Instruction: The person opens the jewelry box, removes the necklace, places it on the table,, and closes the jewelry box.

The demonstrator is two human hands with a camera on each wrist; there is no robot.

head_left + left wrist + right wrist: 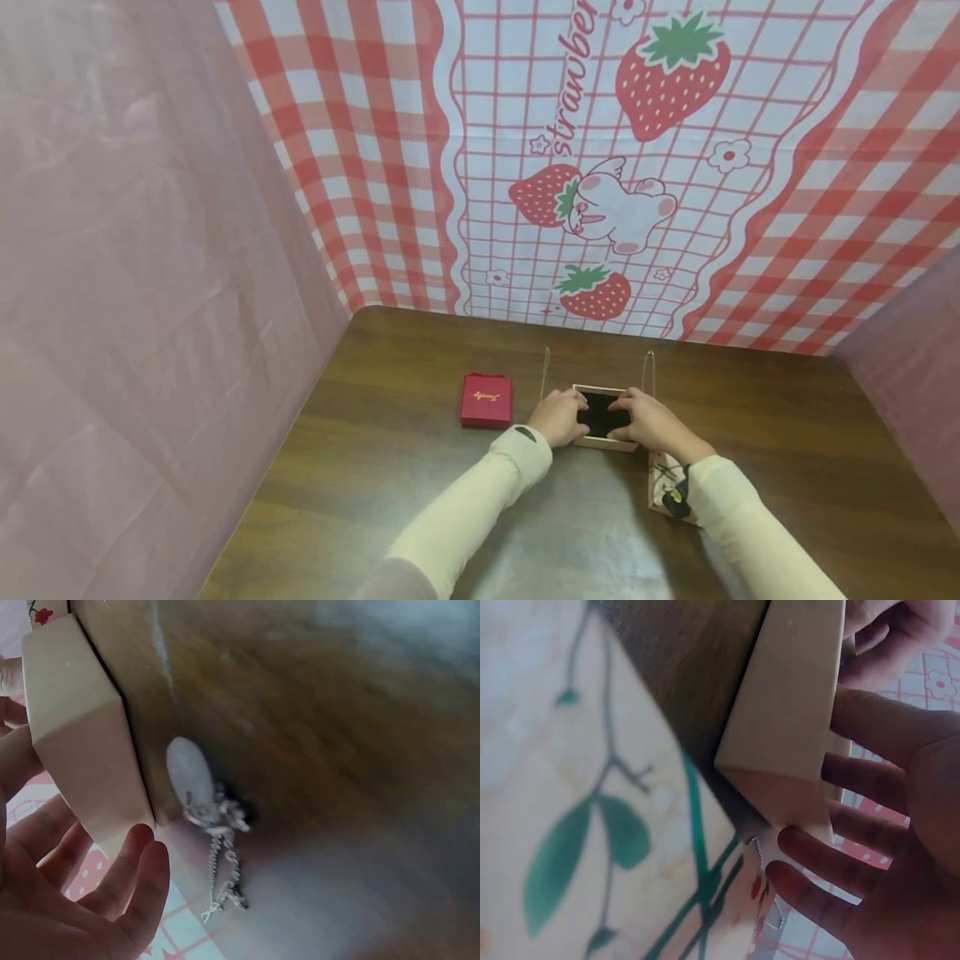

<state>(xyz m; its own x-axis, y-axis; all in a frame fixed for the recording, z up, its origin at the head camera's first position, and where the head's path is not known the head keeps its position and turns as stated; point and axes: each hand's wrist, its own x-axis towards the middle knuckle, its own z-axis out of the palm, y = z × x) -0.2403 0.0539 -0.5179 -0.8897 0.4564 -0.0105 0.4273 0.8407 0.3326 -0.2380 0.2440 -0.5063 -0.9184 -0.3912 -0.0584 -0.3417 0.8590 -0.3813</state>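
Observation:
A small cream box (pixel 606 445) with a black lining (pixel 598 414) lies between both hands. My left hand (pixel 559 418) comes over its left side, thumb and a finger on the lining. From the right, my right hand (pixel 654 423) reaches over the other wall the same way. In the left wrist view the lower fingers (pixel 135 889) hang beside the box wall (pixel 90 761). In the right wrist view the fingers (pixel 862 784) extend to the box (pixel 780 712). Whether any fingertip grips the lining is hidden.
A silver chain with an oval pendant (pixel 189 772) lies left of the box; another chain (pixel 649 371) lies at its right. A red box (pixel 486 402) sits farther left. A leaf-patterned lid (pixel 585 825) with a dark item on it lies under the right forearm.

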